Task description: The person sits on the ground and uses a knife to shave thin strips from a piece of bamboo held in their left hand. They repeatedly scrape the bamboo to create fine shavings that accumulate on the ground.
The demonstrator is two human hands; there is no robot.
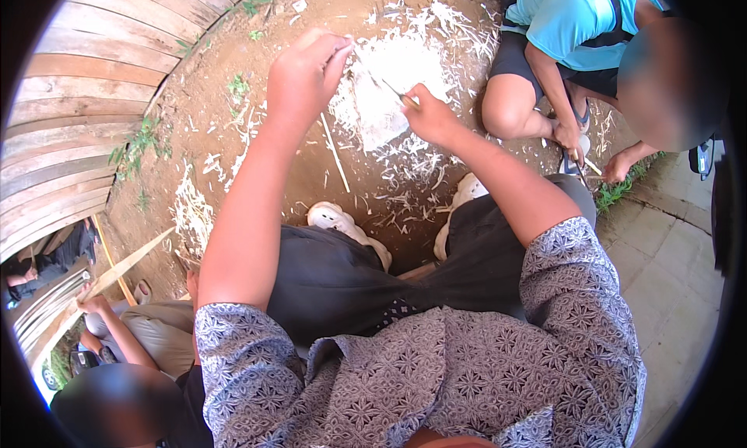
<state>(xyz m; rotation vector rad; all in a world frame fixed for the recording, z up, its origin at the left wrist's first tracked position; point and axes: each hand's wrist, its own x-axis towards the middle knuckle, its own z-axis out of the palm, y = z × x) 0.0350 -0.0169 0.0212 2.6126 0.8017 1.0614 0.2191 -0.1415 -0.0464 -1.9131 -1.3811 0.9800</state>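
My right hand is closed round the handle of a small knife, whose thin blade points up and left over a pale sheet. Across from it, my left hand is raised with thumb and fingers pinched together. What sits in that pinch is too small and washed out by glare to make out. White shavings cover much of the sheet and spill onto the soil around it. Below my left hand, a thin pale stick slants over the ground; whether it touches the hand is hidden.
At the right, a crouching person in a turquoise shirt works with a blade and a thin strip. Lower left, another person's hand grips a long pale strip. A plank wall curves along the left; paving lies at the right.
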